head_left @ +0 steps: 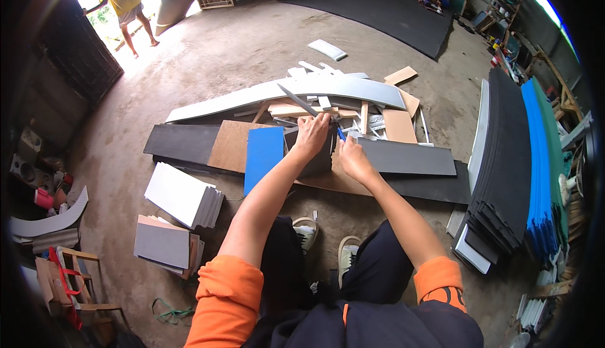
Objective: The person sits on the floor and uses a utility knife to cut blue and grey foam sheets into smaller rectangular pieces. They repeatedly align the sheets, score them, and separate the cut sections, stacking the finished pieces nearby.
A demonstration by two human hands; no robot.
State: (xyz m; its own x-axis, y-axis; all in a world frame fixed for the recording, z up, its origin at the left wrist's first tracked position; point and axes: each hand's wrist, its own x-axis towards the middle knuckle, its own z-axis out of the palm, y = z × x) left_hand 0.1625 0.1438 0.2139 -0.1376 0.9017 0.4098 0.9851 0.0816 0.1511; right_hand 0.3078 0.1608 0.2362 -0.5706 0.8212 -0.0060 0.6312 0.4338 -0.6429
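My right hand (354, 157) is closed round the blue handle of a long knife (297, 101). Its grey blade points up and to the left, passing just beyond my left hand's fingers. My left hand (313, 135) grips the top of a dark grey foam piece (322, 159), standing roughly upright before my knees. How far the blade touches the foam is hidden by my fingers. Beside my left forearm lies a blue foam sheet (265, 156), overlapping a brown board (230, 146). A dark grey sheet (409, 157) lies right of my right hand.
Beyond my hands, a long white strip (296, 89) borders a heap of offcuts (372, 121). White sheets (179, 190) and grey sheets (162, 245) are stacked left. Tall black sheets (504, 165) and blue sheets (540, 165) stand right. One person stands by the doorway; another crouches far right.
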